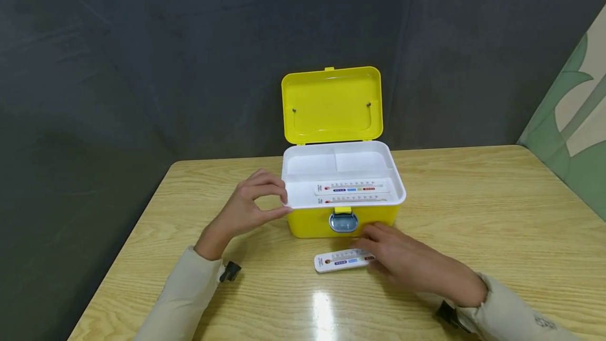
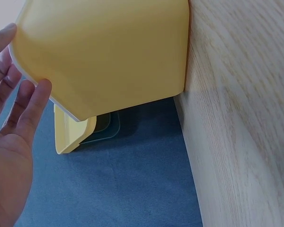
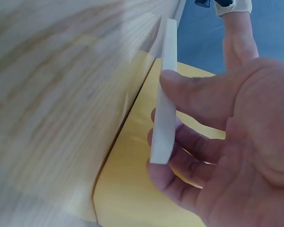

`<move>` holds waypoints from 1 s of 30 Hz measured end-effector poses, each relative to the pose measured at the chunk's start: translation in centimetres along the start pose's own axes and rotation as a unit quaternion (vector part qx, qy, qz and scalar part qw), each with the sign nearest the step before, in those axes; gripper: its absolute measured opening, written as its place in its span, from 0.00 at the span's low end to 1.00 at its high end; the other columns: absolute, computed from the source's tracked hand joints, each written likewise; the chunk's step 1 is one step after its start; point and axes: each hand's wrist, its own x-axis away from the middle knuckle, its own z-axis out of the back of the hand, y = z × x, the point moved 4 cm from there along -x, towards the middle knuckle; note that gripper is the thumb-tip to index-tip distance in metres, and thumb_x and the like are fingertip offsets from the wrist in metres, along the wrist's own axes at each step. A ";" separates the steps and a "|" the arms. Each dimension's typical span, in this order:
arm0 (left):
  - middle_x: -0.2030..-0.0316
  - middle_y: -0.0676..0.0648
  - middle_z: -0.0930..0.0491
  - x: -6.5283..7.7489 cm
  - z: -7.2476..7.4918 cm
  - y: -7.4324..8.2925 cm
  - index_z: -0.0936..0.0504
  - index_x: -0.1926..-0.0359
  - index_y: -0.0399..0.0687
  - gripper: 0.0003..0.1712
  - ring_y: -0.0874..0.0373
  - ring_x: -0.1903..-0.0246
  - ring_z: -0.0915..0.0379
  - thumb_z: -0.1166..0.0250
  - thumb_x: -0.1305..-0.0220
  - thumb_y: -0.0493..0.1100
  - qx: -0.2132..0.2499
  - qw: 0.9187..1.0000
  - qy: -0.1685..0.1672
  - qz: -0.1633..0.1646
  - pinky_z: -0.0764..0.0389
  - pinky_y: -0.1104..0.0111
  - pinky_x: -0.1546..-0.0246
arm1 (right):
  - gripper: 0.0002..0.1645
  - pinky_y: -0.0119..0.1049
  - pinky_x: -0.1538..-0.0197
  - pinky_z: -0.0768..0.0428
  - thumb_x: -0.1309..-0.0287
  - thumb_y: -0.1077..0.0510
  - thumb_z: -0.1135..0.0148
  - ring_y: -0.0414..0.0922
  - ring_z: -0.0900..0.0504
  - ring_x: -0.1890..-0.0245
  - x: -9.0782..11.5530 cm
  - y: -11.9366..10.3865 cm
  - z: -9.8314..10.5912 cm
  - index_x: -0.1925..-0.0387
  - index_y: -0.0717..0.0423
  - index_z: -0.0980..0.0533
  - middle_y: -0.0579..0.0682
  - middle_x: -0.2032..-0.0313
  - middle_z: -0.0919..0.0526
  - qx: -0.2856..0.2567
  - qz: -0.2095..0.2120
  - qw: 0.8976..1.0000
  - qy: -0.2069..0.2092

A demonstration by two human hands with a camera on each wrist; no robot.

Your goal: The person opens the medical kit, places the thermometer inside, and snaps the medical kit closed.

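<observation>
A yellow storage box (image 1: 310,224) with a white inner tray (image 1: 310,162) stands with its lid (image 1: 331,104) raised. Around the tray's front left corner my left hand (image 1: 253,201) holds the rim, thumb at the front and fingers along the side. Just before the box, my right hand (image 1: 397,257) grips a flat white thermometer (image 1: 338,261) by its right part, scale facing up. Seen edge-on in the right wrist view, the strip (image 3: 164,118) lies between thumb and fingertips. Inside the tray's front compartment lie two similar thermometers, one farther back (image 1: 352,187) and one nearer (image 1: 352,200).
A grey-blue clear latch (image 1: 343,222) is on the box front. Two rear compartments are split by a low divider (image 1: 335,160). The wooden table (image 1: 473,199) extends to both sides, with a dark cloth wall (image 1: 213,67) behind and a patterned panel (image 1: 577,114) at right.
</observation>
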 end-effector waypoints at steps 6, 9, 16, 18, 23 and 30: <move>0.62 0.52 0.18 -0.1 0.0 0.0 0.15 0.69 0.52 0.11 0.59 0.56 0.30 0.21 0.51 0.38 -0.003 1.000 -0.005 0.005 0.25 0.69 0.51 | 0.21 0.40 0.50 0.24 0.42 0.61 0.31 0.40 0.28 0.54 0.1 -0.2 0.7 0.46 0.45 0.21 0.40 0.56 0.24 -0.007 -0.004 1.000 0.012; 0.61 0.53 0.18 -0.1 0.0 0.0 0.14 0.69 0.52 0.10 0.60 0.56 0.30 0.21 0.51 0.38 -0.003 1.000 -0.007 0.009 0.24 0.70 0.50 | 0.21 0.39 0.50 0.25 0.41 0.61 0.32 0.39 0.29 0.54 0.2 -0.3 1.2 0.47 0.43 0.22 0.39 0.56 0.25 -0.023 -0.008 1.000 0.018; 0.62 0.53 0.18 0.0 0.0 -0.1 0.15 0.69 0.52 0.11 0.60 0.56 0.29 0.20 0.51 0.39 -0.009 1.000 -0.004 0.008 0.25 0.69 0.51 | 0.24 0.38 0.50 0.24 0.38 0.62 0.34 0.37 0.29 0.52 0.4 -0.3 2.5 0.42 0.42 0.25 0.38 0.52 0.25 -0.032 -0.024 0.999 0.000; 0.62 0.53 0.18 -0.1 -0.1 -0.1 0.15 0.69 0.53 0.11 0.60 0.56 0.29 0.20 0.51 0.39 -0.010 1.000 -0.004 0.007 0.25 0.69 0.51 | 0.25 0.38 0.49 0.25 0.38 0.62 0.34 0.37 0.30 0.52 0.5 -0.3 3.0 0.41 0.40 0.26 0.37 0.51 0.26 -0.033 -0.025 0.999 -0.006; 0.62 0.54 0.18 -0.1 -0.1 -0.1 0.15 0.69 0.52 0.11 0.61 0.56 0.30 0.20 0.52 0.38 -0.004 1.000 -0.001 -0.001 0.25 0.69 0.51 | 0.28 0.38 0.49 0.25 0.41 0.62 0.32 0.37 0.30 0.50 1.1 -0.4 4.5 0.41 0.38 0.25 0.35 0.50 0.26 -0.030 -0.005 0.999 0.021; 0.62 0.53 0.18 0.0 -0.1 -0.4 0.15 0.70 0.52 0.14 0.61 0.56 0.29 0.19 0.55 0.37 0.005 1.000 0.010 -0.018 0.25 0.71 0.51 | 0.31 0.39 0.49 0.25 0.46 0.62 0.28 0.38 0.30 0.50 1.6 -0.5 5.8 0.42 0.37 0.26 0.36 0.49 0.26 -0.007 0.019 0.997 0.069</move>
